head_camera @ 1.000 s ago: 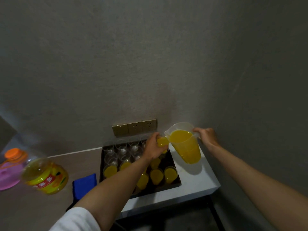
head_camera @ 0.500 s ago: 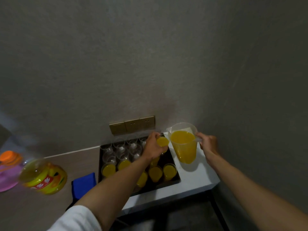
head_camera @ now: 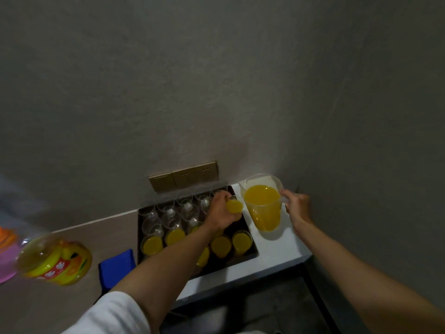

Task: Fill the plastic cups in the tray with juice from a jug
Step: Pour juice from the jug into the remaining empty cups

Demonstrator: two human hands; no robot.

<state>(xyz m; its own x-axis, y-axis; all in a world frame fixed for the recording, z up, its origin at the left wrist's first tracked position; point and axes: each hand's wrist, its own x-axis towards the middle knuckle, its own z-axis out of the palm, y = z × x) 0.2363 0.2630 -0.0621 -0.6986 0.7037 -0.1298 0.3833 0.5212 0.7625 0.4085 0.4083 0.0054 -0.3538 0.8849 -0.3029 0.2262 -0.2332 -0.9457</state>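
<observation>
A dark tray [head_camera: 252, 255] on the white table holds several clear plastic cups: empty cups [head_camera: 168, 208] fill the far rows, juice-filled cups [head_camera: 241, 241] the near rows. My left hand [head_camera: 222, 210] grips a filled cup [head_camera: 234, 206] over the tray's far right corner. Just right of it, a clear jug [head_camera: 264, 208] of orange juice stands upright on or just above the table, my right hand [head_camera: 297, 208] gripping its handle. My left forearm hides part of the tray.
A large juice bottle [head_camera: 55, 261] lies on its side at the left beside a pink plate [head_camera: 6, 261]. A blue cloth [head_camera: 116, 266] lies by the tray. Brass wall sockets [head_camera: 184, 175] sit just behind the tray. The table's right edge [head_camera: 305, 255] nears the corner wall.
The jug went from tilted toward the held cup to upright and sank toward the table. My left hand, with the filled cup, has come down toward the tray.
</observation>
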